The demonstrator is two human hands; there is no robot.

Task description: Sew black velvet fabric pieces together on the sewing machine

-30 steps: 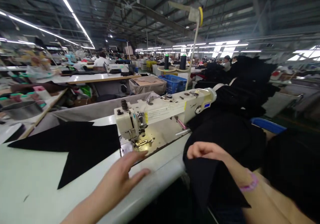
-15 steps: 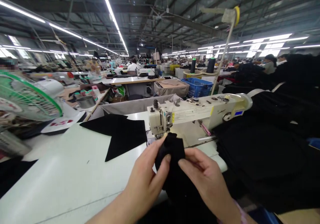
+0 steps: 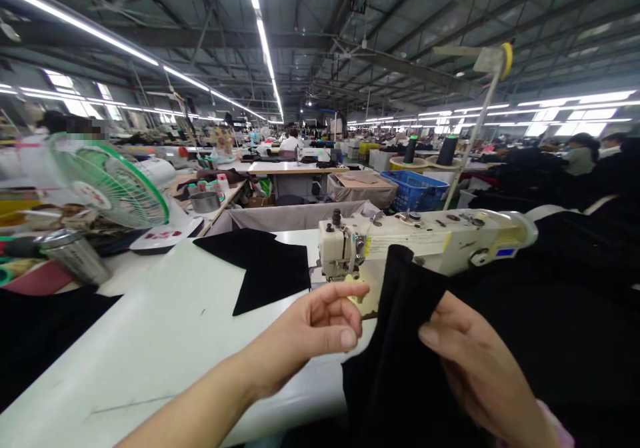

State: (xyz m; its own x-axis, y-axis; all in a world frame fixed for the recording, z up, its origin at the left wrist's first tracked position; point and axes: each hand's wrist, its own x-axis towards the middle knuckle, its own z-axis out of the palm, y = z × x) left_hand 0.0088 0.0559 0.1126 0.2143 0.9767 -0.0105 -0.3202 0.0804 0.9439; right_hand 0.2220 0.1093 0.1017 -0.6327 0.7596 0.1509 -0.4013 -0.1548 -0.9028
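My left hand (image 3: 320, 321) hangs in the air over the white sewing table (image 3: 150, 328), its fingers loosely curled and holding nothing. It is close to the foot of a cream industrial sewing machine (image 3: 425, 241). My right hand (image 3: 483, 361) pinches a limp piece of black fabric (image 3: 400, 341), which rises in front of the machine's head and hides the needle area. A flat, angular black fabric panel (image 3: 255, 268) lies on the table left of the machine, apart from both hands.
Dark garments (image 3: 565, 341) are heaped to the right of the machine. A green-rimmed electric fan (image 3: 107, 181) stands at the left, near a steel bowl (image 3: 205, 201). Thread cones (image 3: 430, 151), a blue plastic crate (image 3: 415, 191), and co-workers at other stations lie beyond.
My left hand has let go of the black fabric and moved left. The fabric now hangs from my right hand, further right. The view has shifted, with the machine further right.
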